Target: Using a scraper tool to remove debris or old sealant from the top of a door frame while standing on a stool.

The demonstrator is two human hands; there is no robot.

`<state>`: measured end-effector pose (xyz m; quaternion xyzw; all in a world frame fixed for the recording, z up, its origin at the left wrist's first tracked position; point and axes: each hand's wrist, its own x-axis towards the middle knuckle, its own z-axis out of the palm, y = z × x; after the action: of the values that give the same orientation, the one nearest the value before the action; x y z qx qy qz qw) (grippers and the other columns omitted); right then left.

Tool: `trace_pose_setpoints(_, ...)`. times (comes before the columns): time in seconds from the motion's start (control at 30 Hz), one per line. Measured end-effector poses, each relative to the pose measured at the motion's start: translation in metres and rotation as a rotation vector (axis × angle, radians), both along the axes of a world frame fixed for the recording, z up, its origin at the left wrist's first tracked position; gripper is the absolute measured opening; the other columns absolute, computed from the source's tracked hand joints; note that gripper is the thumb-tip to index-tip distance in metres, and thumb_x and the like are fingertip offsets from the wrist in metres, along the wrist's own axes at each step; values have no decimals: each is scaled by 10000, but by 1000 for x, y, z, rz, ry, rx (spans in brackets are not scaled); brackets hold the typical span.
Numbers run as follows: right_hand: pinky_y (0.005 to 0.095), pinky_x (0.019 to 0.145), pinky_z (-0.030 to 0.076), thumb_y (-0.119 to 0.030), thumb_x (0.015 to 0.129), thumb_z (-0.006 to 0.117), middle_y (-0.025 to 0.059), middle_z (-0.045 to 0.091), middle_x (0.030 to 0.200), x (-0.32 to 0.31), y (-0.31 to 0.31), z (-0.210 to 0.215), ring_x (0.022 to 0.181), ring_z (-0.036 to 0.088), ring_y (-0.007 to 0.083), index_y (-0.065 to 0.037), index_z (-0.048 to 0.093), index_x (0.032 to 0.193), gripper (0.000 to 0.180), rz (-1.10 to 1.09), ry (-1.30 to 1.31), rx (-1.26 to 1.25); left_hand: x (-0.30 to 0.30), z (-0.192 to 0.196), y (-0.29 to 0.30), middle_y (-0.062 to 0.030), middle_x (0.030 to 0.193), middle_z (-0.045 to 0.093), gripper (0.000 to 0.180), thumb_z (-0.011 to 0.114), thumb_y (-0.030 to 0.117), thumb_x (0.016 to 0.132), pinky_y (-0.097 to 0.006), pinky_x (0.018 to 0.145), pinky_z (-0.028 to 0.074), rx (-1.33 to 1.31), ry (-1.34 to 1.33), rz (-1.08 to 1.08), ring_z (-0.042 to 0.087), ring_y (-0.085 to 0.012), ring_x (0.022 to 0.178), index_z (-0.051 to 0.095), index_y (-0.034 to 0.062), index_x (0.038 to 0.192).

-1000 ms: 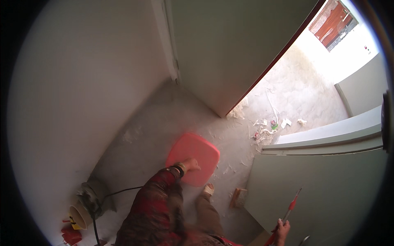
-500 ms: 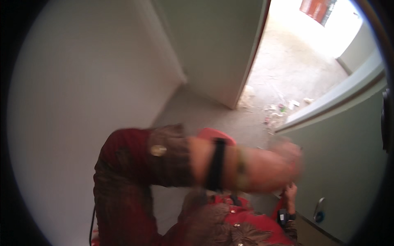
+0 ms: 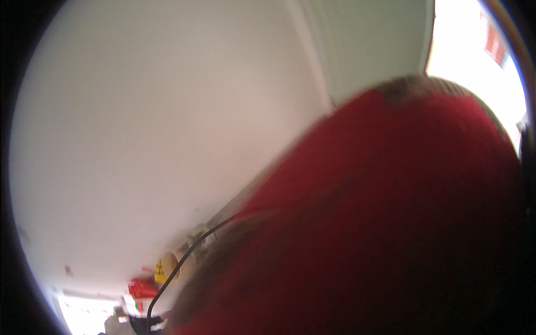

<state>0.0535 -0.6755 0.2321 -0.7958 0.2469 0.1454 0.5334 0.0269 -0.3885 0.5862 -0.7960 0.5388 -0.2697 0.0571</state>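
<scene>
A red and brown patterned sleeve (image 3: 391, 212), raised close to the camera, covers most of the right half and the lower middle. It is probably my left arm's; its outline is smeared by motion. Neither of my hands can be made out, so what they hold or touch stays hidden. A thin dark cable (image 3: 187, 254) curves from the sleeve down to the lower edge.
A pale wall (image 3: 156, 123) fills the left side. Behind the sleeve stand a greenish door (image 3: 379, 44) and a bright opening (image 3: 458, 39). At the lower left are a round tan-mouthed container (image 3: 171, 265), red items (image 3: 143, 287) and a bright window-like area (image 3: 84, 312).
The arm that reached across to the right has risen close to the camera. My view has swung leftward; both hands and the near door with its handle have gone out of sight.
</scene>
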Motion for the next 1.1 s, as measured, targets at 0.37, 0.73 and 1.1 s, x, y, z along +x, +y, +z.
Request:
trace_pose_setpoints(0.37, 399, 719, 444, -394, 819, 471, 173, 513, 866, -28, -26, -5, 750, 542, 221, -37, 493, 1024, 412, -140, -60, -40, 5, -49, -9, -167, 837, 537, 266, 505, 273, 731, -430, 776, 406, 109, 212, -232, 518, -267, 824, 500, 35, 851)
trace_pose_setpoints(0.73, 414, 766, 426, -405, 814, 470, 184, 508, 924, -46, -45, -49, 795, 540, 227, -39, 477, 1065, 444, -150, -107, -32, -25, -80, -16, -170, 872, 534, 309, 523, 293, 741, -431, 809, 392, 184, 278, -219, 512, -269, 858, 489, 46, 924)
trace_pose_setpoints(1.1, 429, 812, 409, -416, 809, 470, 195, 503, 983, -5, -41, 65, 840, 537, 233, -40, 462, 1105, 478, -432, -239, -102, -1, -66, -29, -173, 907, 530, 361, 541, 314, 752, -431, 843, 377, 177, 287, -127, 506, -270, 891, 477, 57, 998)
